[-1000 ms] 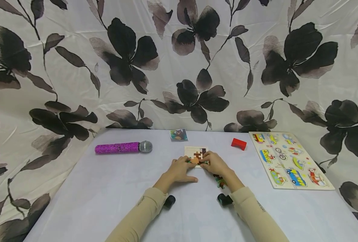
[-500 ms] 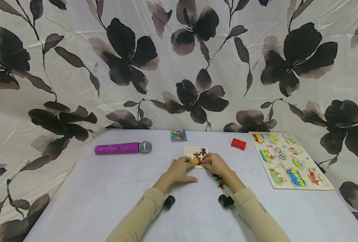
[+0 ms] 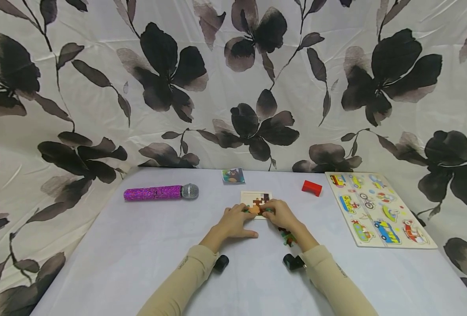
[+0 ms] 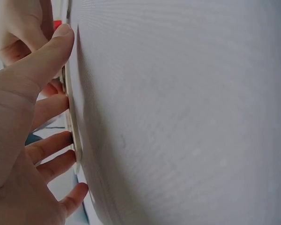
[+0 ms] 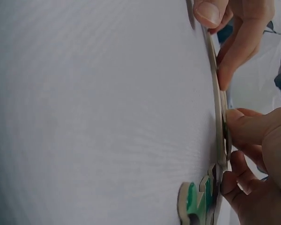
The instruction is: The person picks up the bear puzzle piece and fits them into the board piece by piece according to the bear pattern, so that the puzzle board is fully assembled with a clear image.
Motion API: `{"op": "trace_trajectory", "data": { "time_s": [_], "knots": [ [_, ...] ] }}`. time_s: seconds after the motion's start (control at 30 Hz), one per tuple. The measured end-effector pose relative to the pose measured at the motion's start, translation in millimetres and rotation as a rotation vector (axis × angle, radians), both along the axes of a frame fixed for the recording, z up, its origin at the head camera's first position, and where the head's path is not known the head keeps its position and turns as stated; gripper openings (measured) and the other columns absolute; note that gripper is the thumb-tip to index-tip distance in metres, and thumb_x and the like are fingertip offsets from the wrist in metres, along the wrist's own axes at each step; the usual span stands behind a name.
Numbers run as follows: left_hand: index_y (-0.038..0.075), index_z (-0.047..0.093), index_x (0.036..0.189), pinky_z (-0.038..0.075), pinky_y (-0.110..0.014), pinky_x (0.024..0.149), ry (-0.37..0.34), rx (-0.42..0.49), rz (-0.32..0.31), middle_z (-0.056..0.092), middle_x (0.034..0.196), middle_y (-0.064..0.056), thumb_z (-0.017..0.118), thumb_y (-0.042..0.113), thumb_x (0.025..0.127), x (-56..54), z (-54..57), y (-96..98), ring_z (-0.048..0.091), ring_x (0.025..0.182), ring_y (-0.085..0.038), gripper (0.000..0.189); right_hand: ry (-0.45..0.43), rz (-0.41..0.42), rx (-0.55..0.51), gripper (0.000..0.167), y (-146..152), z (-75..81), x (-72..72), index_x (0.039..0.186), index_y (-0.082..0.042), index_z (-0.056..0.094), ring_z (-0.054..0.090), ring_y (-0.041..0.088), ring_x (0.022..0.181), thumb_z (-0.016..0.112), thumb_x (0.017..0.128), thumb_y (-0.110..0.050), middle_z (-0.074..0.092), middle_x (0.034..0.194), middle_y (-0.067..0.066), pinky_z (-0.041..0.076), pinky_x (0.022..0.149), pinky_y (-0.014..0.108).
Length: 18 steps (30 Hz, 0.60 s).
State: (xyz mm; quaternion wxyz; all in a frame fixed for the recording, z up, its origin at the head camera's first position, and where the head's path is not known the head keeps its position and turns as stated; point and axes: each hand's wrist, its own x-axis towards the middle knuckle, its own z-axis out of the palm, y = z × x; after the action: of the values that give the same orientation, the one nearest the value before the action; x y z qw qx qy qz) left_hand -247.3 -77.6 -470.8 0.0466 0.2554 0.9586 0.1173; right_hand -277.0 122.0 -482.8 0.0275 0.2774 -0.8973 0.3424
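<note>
A small wooden jigsaw tray (image 3: 246,197) lies flat in the middle of the table, with brown and orange pieces (image 3: 259,203) fitted in part of it. My left hand (image 3: 235,223) rests its fingertips on the tray's left part, thumb stretched out to the side. At the tray's right edge my right hand (image 3: 282,214) pinches a thin jigsaw piece (image 5: 229,140) between thumb and fingers, close over the tray. The picture on that piece is mostly hidden by the fingers. Several loose green and dark jigsaw pieces (image 5: 193,201) lie beside and under the right wrist.
A purple glittery microphone (image 3: 158,193) lies at the back left. Behind the tray is a small picture card (image 3: 233,176). A red block (image 3: 311,188) and a large wooden vehicle puzzle board (image 3: 369,219) lie to the right. A floral cloth (image 3: 217,101) hangs behind the table.
My right hand has shifted very slightly at the tray's right side, still with the jigsaw piece. The left hand has kept its place.
</note>
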Motion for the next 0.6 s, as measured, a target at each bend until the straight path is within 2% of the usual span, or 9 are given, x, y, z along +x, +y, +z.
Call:
{"op": "trace_trajectory", "data": {
  "time_s": [0.07, 0.17, 0.4, 0.6],
  "knots": [
    [0.02, 0.06, 0.128, 0.039, -0.049, 0.092, -0.005, 0.006, 0.0, 0.048, 0.133, -0.009, 0.068, 0.062, 0.074, 0.0, -0.1, 0.1, 0.045, 0.12, -0.026, 0.068, -0.017, 0.009, -0.017, 0.02, 0.1, 0.3, 0.9, 0.103, 0.002, 0.071, 0.061, 0.032, 0.097, 0.067, 0.084, -0.002, 0.067, 0.106, 0.016, 0.049, 0.079, 0.045],
    [0.02, 0.06, 0.129, 0.038, -0.05, 0.092, -0.007, 0.009, 0.001, 0.048, 0.133, -0.009, 0.068, 0.062, 0.074, 0.4, -0.3, 0.1, 0.045, 0.12, -0.026, 0.069, -0.007, 0.018, -0.002, 0.017, 0.7, 0.2, 2.3, 0.098, 0.002, 0.072, 0.061, 0.032, 0.098, 0.069, 0.083, -0.003, 0.067, 0.104, 0.015, 0.048, 0.083, 0.046],
    [0.02, 0.06, 0.129, 0.039, -0.049, 0.092, 0.0, 0.006, 0.0, 0.048, 0.133, -0.009, 0.068, 0.062, 0.074, -0.3, -0.4, 0.8, 0.045, 0.119, -0.026, 0.069, 0.094, 0.042, 0.094, 0.01, 1.3, -1.4, 3.0, 0.09, -0.002, 0.075, 0.056, 0.03, 0.095, 0.07, 0.082, -0.006, 0.067, 0.102, 0.013, 0.044, 0.084, 0.046],
    [0.02, 0.06, 0.129, 0.039, -0.05, 0.092, 0.003, 0.009, -0.003, 0.048, 0.133, -0.009, 0.068, 0.061, 0.074, -0.5, -0.8, 0.2, 0.046, 0.119, -0.026, 0.069, 0.039, -0.005, 0.123, 0.011, -0.6, 0.3, 3.6, 0.093, -0.004, 0.075, 0.052, 0.032, 0.101, 0.069, 0.084, -0.005, 0.064, 0.11, 0.014, 0.043, 0.088, 0.048]
  ]
}}
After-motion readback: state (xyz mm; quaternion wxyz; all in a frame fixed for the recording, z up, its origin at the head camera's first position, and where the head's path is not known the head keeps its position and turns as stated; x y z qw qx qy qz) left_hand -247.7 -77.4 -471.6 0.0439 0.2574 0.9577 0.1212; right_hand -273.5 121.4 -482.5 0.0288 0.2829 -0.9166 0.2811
